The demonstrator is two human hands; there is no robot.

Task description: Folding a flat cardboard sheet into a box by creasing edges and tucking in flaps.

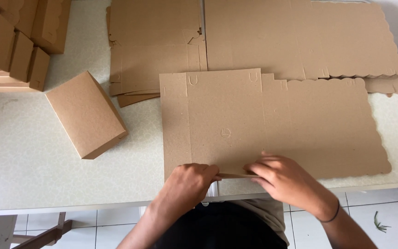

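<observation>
Creasing is the weak spot here: the flat cardboard blank [272, 124] lies on the white table [28, 166] with its near edge at the table's front rim, and the narrow flap along that edge is pinched between both hands. If the two hands bend the flap at different lines, the fold would likely run crooked or the board could buckle beside the score. The blank could also slide away across the smooth top, since nothing weighs down its far side, which overlaps the stack of flat blanks [300, 37] behind it.

The left hand [187, 182] is curled, fingers closed down on the flap's left part, thumb tucked under as far as can be seen. The right hand [284, 177] has its fingers bent and pressed together on the flap's edge, fingertips [254, 168] touching the board; whether its thumb is under the flap is probably hidden. The hands are near each other, not touching.

A finished folded box [86, 115] sits well to the left, more boxes [10, 44] stacked behind it.
</observation>
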